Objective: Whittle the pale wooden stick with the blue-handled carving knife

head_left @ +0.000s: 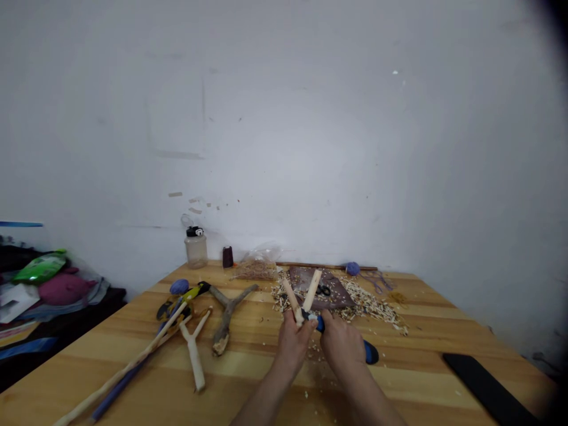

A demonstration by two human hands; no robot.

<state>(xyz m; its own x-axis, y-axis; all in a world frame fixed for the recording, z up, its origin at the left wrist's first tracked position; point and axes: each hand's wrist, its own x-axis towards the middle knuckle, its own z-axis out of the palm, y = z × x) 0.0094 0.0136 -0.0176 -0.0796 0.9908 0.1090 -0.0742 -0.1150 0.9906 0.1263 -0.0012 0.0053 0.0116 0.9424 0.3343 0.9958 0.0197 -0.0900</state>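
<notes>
In the head view, my left hand (293,342) is closed around the base of a peeled forked stick (312,291), whose two prongs point up and away from me. My right hand (344,343) grips a blue-and-black-handled knife (371,352), its butt sticking out to the right. The front of the knife lies against the fork, close to my left thumb; its blade is too small to make out. Beneath and beyond both hands, wood shavings (368,305) are scattered over a dark brown sheet (304,279). Black-handled scissors (325,290) lie on that sheet.
Left on the wooden table (248,384) lie another peeled fork (194,358), a bark-covered fork (227,316), long sticks (119,374) and a yellow-black tool (190,294). A bottle (196,248), thread spool (228,257), plastic bag (257,267) and purple yarn (352,268) stand behind. A black slab (483,381) lies right.
</notes>
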